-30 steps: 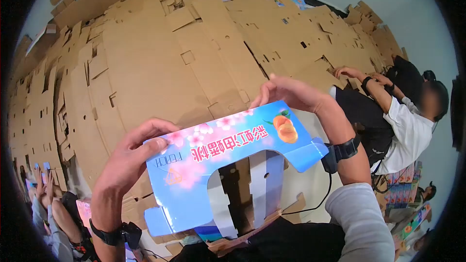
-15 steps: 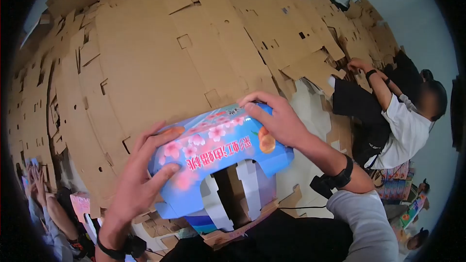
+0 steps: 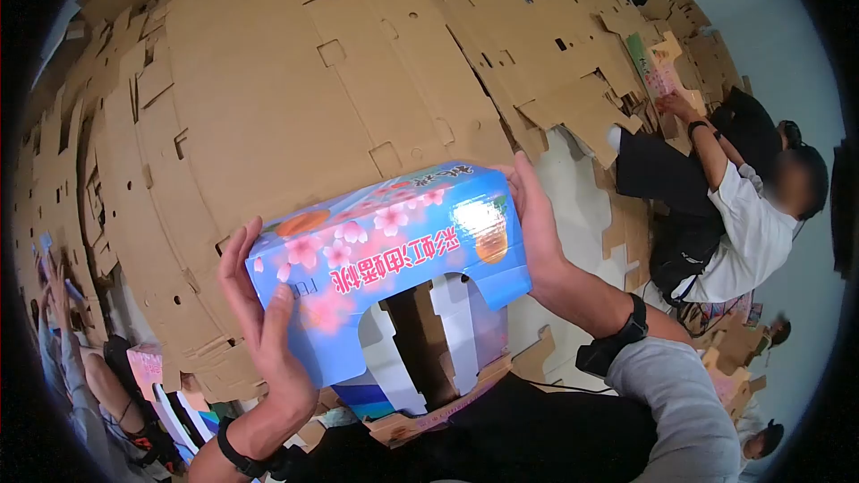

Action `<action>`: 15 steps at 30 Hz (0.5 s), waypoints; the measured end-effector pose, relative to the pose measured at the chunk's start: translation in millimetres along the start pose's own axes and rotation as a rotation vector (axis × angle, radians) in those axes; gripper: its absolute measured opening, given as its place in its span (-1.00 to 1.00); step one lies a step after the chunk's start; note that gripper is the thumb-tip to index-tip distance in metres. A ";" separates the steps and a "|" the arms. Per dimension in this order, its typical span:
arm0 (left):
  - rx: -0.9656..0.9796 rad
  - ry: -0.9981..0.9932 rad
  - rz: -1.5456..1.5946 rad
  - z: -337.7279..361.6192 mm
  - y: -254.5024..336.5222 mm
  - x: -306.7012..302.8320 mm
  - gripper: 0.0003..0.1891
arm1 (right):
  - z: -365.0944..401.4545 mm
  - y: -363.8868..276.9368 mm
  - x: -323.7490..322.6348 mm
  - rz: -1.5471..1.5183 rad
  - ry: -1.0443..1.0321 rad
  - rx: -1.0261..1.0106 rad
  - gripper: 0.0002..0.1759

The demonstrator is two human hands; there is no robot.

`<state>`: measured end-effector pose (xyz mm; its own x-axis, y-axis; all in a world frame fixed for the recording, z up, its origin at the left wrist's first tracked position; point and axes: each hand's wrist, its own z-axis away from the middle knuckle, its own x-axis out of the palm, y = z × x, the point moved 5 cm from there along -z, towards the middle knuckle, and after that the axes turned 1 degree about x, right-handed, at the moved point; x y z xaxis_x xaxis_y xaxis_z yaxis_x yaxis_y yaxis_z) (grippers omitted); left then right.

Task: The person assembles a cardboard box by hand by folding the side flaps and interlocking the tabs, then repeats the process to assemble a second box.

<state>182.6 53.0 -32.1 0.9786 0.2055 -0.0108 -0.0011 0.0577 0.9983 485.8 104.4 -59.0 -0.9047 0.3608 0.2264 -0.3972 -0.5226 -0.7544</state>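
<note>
A blue carton (image 3: 394, 250) printed with pink blossoms, peaches and upside-down lettering is held between my two hands. My left hand (image 3: 264, 313) grips its left end, with the thumb on the front panel and the fingers behind the edge. Against the right end presses my right hand (image 3: 537, 224), its fingers running up along the side and partly hidden by the carton. Below the printed panel is a cut-out opening with pale inner flaps (image 3: 389, 353) on either side and a dark gap between them. Under it, near my lap, shows a brown cardboard edge (image 3: 438, 411).
Flattened brown cardboard sheets (image 3: 268, 80) with slots and holes spread ahead of me. To the right sits a person in a white shirt (image 3: 747, 241), handling a pink and green carton (image 3: 662, 67). At left are another person's hands (image 3: 58, 286) and a pink box (image 3: 148, 367).
The carton's left end has shifted left and its top panel is squared. My right hand has moved from the top edge to the right end. The person at right now has a carton raised.
</note>
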 end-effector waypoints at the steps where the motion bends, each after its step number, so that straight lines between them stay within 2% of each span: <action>1: 0.011 0.012 -0.007 -0.4 -1.2 1.3 -0.33 | 1.8 -2.2 -0.3 0.004 0.009 0.012 -0.35; 4: 0.046 0.017 -0.050 -1.5 -10.5 3.9 -0.40 | -3.9 4.4 -11.2 -0.016 0.043 -0.040 -0.40; 8: 0.097 -0.026 -0.116 -5.0 -21.6 -1.2 -0.46 | -18.9 20.4 -29.2 0.264 0.168 -0.211 -0.47; 12: 0.264 -0.016 -0.311 -7.5 -42.4 -8.3 -0.49 | -1.4 0.9 -7.7 0.388 0.185 -0.354 -0.58; 15: 0.293 -0.024 -0.363 -13.2 -53.2 -10.0 -0.51 | -0.8 -1.7 -0.8 0.507 0.196 -0.454 -0.59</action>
<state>170.2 60.8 -85.8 0.9093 0.2004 -0.3648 0.3974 -0.1576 0.9040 487.3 105.6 -58.4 -0.8999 0.3131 -0.3036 0.2078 -0.3043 -0.9297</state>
